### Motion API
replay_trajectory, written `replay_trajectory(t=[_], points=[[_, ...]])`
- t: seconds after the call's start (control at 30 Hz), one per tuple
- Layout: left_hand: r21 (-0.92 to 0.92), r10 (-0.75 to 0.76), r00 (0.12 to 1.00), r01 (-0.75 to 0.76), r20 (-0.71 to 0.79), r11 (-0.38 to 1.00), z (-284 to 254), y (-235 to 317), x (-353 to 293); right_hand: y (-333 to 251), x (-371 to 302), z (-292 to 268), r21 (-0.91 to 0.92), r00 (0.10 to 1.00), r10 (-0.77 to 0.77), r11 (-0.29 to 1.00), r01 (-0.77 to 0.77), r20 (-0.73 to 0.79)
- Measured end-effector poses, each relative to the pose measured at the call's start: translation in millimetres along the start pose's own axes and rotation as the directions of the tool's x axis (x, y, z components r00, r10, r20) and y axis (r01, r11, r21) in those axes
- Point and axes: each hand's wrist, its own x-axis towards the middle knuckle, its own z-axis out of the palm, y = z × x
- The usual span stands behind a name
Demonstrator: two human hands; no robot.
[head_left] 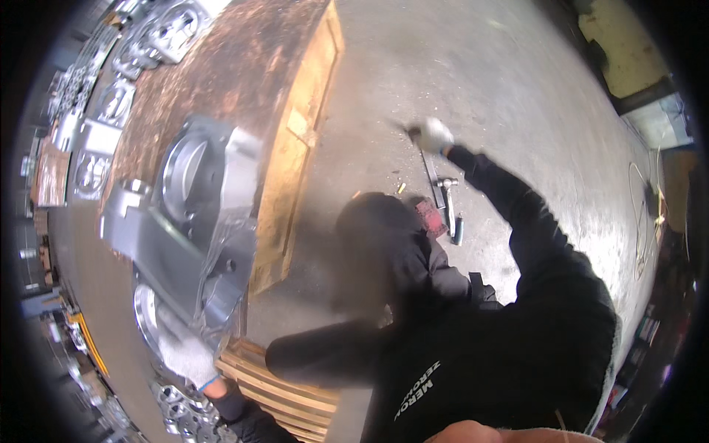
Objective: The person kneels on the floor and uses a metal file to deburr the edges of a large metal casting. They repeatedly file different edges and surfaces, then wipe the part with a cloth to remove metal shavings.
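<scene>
A large grey machined metal casting (173, 255), with round bores and a flat web, rests on a wooden block at the left. My left hand (185, 354), in a white glove, grips its near lower edge; the fingertips are partly hidden against the metal. My right hand (433, 136), also gloved, is stretched out far over the floor and closed on a thin dark tool (410, 131), too blurred to tell its kind. Just below that hand, a long flat dark bar (433, 181) lies on the floor beside a hammer (447, 183).
The wooden block (295, 140) has a pale side edge facing the floor. Slatted wood (284, 384) lies near my left forearm. More metal castings (173, 33) stand at the far left, others (185, 413) at the lower left. A red object (430, 218) lies by my knee.
</scene>
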Motion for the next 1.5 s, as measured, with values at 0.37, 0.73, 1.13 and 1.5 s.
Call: replay_trajectory(t=[0.37,0.73,1.13,1.5], points=[[-0.162,0.290,0.909,-0.251,0.298,0.954,-49,-10,-7,87,-188,210,0.202,0.585,0.687,0.558,-0.805,0.431],[0.289,0.371,0.915,-0.317,-0.156,0.903,-37,-60,-36,131,-181,225,-0.020,0.362,0.924,0.368,-0.930,0.124],[-0.022,0.189,0.978,-0.191,-0.092,0.981,-38,-36,-38,148,-162,243,0.022,0.402,0.887,0.408,-0.913,0.226],[-0.089,0.108,0.977,-0.126,-0.185,0.988,-30,-27,-43,156,-156,238,-0.113,0.508,0.819,0.550,-0.827,0.269]])
